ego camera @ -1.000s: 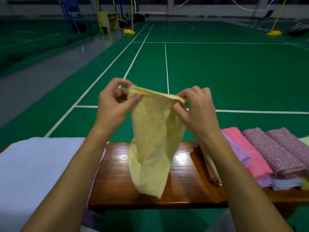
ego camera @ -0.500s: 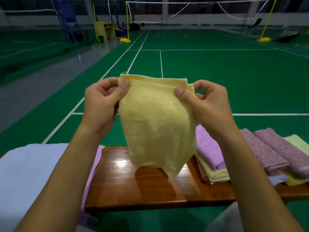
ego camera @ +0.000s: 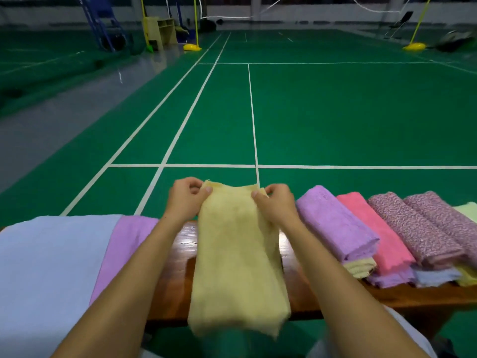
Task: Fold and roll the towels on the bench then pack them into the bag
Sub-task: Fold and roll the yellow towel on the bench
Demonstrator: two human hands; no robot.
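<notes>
A folded yellow towel (ego camera: 236,259) lies lengthwise across the brown wooden bench (ego camera: 178,264), its near end hanging over the front edge. My left hand (ego camera: 187,197) pinches its far left corner and my right hand (ego camera: 275,202) pinches its far right corner, at the bench's far edge. To the right lie rolled towels: a purple one (ego camera: 333,223), a pink one (ego camera: 374,233) and two speckled mauve ones (ego camera: 413,228). No bag is in view.
Flat light blue (ego camera: 44,275) and purple (ego camera: 124,246) towels cover the bench's left end. More towel edges, pale yellow and blue, stick out under the rolls at right. Beyond the bench stretches a green court floor with white lines.
The yellow towel, held up in the air before my face earlier, has come down and now lies flat on the bench. Both hands moved down and forward with it.
</notes>
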